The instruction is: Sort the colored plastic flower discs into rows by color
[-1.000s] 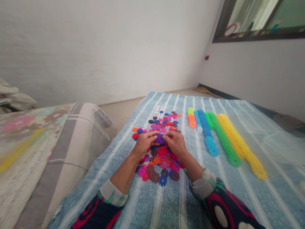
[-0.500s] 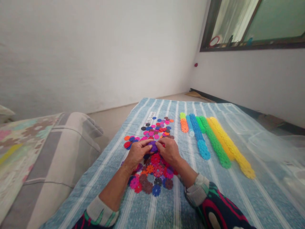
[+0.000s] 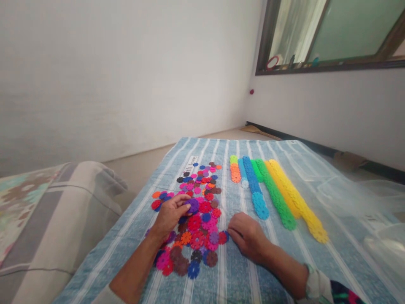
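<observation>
My left hand point(image 3: 172, 211) pinches a purple notched plastic disc point(image 3: 192, 205) between thumb and fingers, over the left side of a loose pile of flower-shaped discs point(image 3: 196, 239). The pile mixes red, pink, brown, orange, blue and purple pieces. My right hand point(image 3: 248, 236) is at the pile's right edge, fingers curled together, close to a small blue disc point(image 3: 226, 235) beside a red one. Whether anything is inside those fingers is hidden.
Right of the pile lie rows of overlapping discs: blue point(image 3: 251, 177), green point(image 3: 275, 196) and yellow point(image 3: 294, 196), with a short orange-and-lime row point(image 3: 234, 172). Clear plastic containers point(image 3: 384, 236) stand at the right of the striped cloth point(image 3: 126, 261). A draped grey-striped cover point(image 3: 85, 215) is at left.
My hands have parted. My right hand has left the purple disc and moved right and down to the pile's edge. My left hand keeps the disc. The view has shifted slightly.
</observation>
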A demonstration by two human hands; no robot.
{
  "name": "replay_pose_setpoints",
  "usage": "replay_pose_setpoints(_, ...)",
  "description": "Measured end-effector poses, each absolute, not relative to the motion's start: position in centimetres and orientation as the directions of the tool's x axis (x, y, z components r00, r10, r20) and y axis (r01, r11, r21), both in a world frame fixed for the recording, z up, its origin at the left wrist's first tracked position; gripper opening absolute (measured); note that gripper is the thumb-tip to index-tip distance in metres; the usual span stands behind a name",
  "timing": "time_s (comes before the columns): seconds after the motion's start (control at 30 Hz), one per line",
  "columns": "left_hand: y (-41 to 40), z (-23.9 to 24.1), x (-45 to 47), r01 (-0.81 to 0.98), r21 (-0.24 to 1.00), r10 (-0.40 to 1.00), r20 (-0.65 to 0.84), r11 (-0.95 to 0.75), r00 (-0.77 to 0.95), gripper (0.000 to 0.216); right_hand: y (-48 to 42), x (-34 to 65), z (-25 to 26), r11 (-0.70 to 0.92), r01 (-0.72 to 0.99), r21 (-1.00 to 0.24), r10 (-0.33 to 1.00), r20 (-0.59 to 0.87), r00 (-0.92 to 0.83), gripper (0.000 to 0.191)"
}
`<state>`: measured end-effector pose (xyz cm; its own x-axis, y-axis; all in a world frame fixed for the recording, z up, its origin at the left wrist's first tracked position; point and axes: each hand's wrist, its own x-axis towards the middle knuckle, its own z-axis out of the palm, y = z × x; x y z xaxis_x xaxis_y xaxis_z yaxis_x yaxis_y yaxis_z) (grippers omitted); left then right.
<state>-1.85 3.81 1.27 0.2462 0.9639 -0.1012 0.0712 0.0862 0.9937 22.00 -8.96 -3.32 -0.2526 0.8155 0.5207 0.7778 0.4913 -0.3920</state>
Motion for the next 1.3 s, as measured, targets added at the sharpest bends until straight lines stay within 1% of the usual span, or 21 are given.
replay_pose_setpoints(0.1, 3.9, 1.6, -1.6, 0.081, 0.993, 0.968, -0.099, 0.083, 0.229, 0.043, -8.8, 21.7, -3.3, 0.501, 0.781, -0.372, 0.802, 0.538, -0.258, 0.025)
replay_pose_setpoints(0.23, 4.1, 1.6, -1.4, 0.108, 0.991, 0.973, -0.095, 0.073, 0.209, 0.041, -8.3, 21.7, -3.5, 0.492, 0.782, -0.383, 0.809, 0.533, -0.249, 0.023)
replay_pose_setpoints(0.4, 4.7, 1.4, -1.5, 0.194, 0.980, 0.987, -0.070, 0.041, 0.145, 0.036, -8.3, 21.5, -3.9, 0.472, 0.791, -0.389, 0.817, 0.531, -0.226, 0.023)
replay_pose_setpoints(0.53, 6.0, 1.8, -0.4, 0.274, 0.962, 0.988, -0.044, 0.000, 0.151, 0.033, -8.2, 21.1, -4.0, 0.463, 0.792, -0.398, 0.810, 0.553, -0.196, 0.021)
replay_pose_setpoints(0.63, 8.1, 2.4, 2.1, 0.316, 0.946, 0.981, 0.008, -0.070, 0.194, 0.031, -8.1, 20.8, -4.3, 0.460, 0.784, -0.416, 0.803, 0.571, -0.168, 0.020)
replay_pose_setpoints(0.7, 10.1, 2.8, 4.6, 0.340, 0.936, 0.973, 0.006, -0.086, 0.231, 0.030, -8.0, 20.6, -4.5, 0.453, 0.782, -0.428, 0.803, 0.577, -0.150, 0.020)
replay_pose_setpoints(0.77, 12.3, 2.9, 7.4, 0.395, 0.908, 0.971, 0.052, -0.143, 0.232, 0.031, -7.9, 20.5, -4.7, 0.450, 0.781, -0.434, 0.801, 0.582, -0.139, 0.019)
replay_pose_setpoints(0.83, 14.6, 2.8, 10.3, 0.458, 0.877, 0.974, 0.048, -0.147, 0.222, 0.032, -7.8, 20.4, -4.9, 0.458, 0.778, -0.430, 0.792, 0.595, -0.137, 0.018)
replay_pose_setpoints(0.93, 18.0, 2.4, 13.9, 0.503, 0.850, 0.977, 0.064, -0.159, 0.201, 0.038, -7.4, 20.5, -5.3, 0.483, 0.775, -0.408, 0.763, 0.630, -0.144, 0.016)
replay_pose_setpoints(1.13, 22.7, 1.7, 17.9, 0.624, 0.758, 0.979, 0.101, -0.193, 0.179, 0.039, -6.4, 20.4, -6.7, 0.536, 0.773, -0.339, 0.666, 0.732, -0.140, 0.015)
replay_pose_setpoints(1.2, 23.7, 1.7, 18.7, 0.652, 0.727, 0.974, 0.114, -0.215, 0.194, 0.039, -6.0, 20.0, -7.5, 0.515, 0.786, -0.343, 0.645, 0.759, -0.092, 0.017)
replay_pose_setpoints(1.3, 24.7, 1.6, 19.7, 0.688, 0.680, 0.965, 0.127, -0.254, 0.230, 0.037, -5.3, 19.2, -8.7, 0.471, 0.812, -0.345, 0.585, 0.811, 0.005, 0.027)
